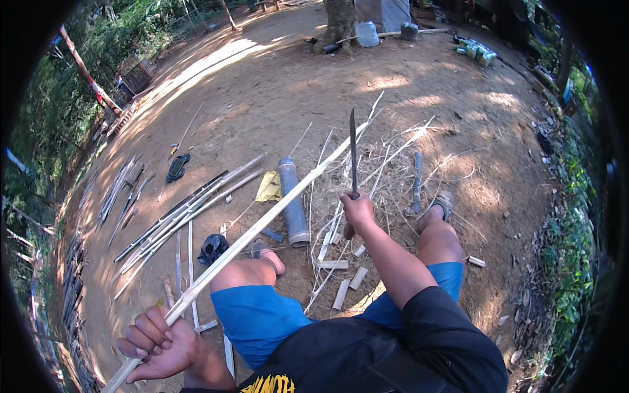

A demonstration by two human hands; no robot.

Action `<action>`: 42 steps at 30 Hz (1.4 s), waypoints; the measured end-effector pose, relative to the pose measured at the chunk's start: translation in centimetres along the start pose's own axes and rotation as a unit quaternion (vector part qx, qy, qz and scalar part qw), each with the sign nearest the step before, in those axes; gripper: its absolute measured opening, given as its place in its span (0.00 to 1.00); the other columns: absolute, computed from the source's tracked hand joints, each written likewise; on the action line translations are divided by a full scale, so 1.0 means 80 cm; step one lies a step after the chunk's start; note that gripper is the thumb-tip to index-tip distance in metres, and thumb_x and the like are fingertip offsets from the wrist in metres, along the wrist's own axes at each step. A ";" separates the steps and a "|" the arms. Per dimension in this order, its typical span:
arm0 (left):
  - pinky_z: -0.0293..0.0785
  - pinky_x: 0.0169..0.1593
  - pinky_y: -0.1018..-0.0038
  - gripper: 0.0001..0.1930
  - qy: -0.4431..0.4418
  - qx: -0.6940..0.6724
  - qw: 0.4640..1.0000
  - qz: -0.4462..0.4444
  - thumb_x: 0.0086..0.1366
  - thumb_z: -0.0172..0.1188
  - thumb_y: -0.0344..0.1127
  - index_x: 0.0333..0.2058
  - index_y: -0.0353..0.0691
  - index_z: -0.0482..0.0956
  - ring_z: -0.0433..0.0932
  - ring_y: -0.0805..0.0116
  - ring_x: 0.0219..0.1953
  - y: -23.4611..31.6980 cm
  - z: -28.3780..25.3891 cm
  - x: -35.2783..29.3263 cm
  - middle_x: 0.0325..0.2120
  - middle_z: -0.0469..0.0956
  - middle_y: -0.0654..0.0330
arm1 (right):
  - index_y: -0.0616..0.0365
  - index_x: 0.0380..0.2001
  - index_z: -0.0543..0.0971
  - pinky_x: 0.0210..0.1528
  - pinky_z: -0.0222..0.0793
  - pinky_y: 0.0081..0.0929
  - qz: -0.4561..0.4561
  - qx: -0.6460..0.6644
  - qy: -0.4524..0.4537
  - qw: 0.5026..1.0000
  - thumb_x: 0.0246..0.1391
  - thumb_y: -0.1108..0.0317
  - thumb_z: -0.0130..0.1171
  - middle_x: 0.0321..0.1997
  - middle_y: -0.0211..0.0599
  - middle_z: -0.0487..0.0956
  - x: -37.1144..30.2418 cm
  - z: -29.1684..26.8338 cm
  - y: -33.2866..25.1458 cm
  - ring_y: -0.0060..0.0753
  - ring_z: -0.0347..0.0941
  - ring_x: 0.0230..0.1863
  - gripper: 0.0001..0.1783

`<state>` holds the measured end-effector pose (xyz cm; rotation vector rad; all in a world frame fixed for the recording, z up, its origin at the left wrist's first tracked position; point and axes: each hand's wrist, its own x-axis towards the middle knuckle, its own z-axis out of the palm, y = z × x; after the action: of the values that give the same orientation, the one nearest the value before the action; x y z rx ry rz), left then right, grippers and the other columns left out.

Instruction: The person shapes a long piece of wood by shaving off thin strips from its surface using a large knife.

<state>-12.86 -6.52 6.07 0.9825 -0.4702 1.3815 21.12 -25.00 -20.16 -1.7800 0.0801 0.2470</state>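
A bundle of thin sticks [121, 187] lies on the ground [236, 105] well ahead of the left hand [157, 344] and slightly to its left. The left hand grasps the near part of 1 long pale strip [262, 229], with the fingers curled over it and the thumb below. The strip slants up from the left hand, forward and to the right, to a far end beyond the right hand [358, 211]. Ahead of the left hand, long poles [190, 209] lie side by side. Between the 2 hands, from left to right, are 1 black bag [213, 249], 1 yellow sheet [268, 187] and 1 thick grey tube [291, 203]. Short pale blocks [341, 295] lie nearer the body than the right hand. The right hand is clenched around the handle of 1 knife [354, 150], blade pointing forward. The blade crosses the strip in view; contact cannot be determined. Ahead of the right hand, and to its right, curled shavings [393, 164] cover the ground. Beyond them on the right lies 1 grey rod [417, 183].
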 end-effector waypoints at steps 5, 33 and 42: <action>0.53 0.21 0.83 0.29 -0.008 -0.026 1.000 -0.006 0.59 0.56 0.67 0.21 0.46 0.64 0.54 0.80 0.14 0.038 0.010 0.047 0.12 0.55 0.72 | 0.65 0.57 0.69 0.18 0.61 0.18 0.001 0.244 -0.061 0.968 0.57 0.56 0.64 0.24 0.31 0.76 -0.053 0.046 -0.084 0.16 0.64 0.16 0.31; 0.74 0.50 0.56 0.34 0.114 0.152 0.972 0.136 0.64 0.54 0.64 0.57 0.42 0.67 0.75 0.65 0.40 -0.012 -0.024 0.139 0.37 0.73 0.61 | 0.58 0.44 0.77 0.40 0.71 0.37 -0.186 -0.103 -0.156 0.965 0.49 0.59 0.65 0.32 0.45 0.80 -0.189 0.006 -0.112 0.45 0.79 0.35 0.21; 0.72 0.43 0.69 0.28 -0.049 -0.049 0.995 -0.077 0.63 0.56 0.63 0.44 0.42 0.75 0.72 0.74 0.31 -0.026 -0.031 0.100 0.26 0.73 0.68 | 0.60 0.41 0.74 0.38 0.73 0.44 -0.245 -0.132 -0.236 0.931 0.52 0.62 0.63 0.32 0.53 0.80 -0.250 0.017 -0.146 0.58 0.79 0.37 0.17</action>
<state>-10.05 0.44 10.35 0.9886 -0.5198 1.1653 3.67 -22.69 -5.10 -1.8937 -0.7666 0.3263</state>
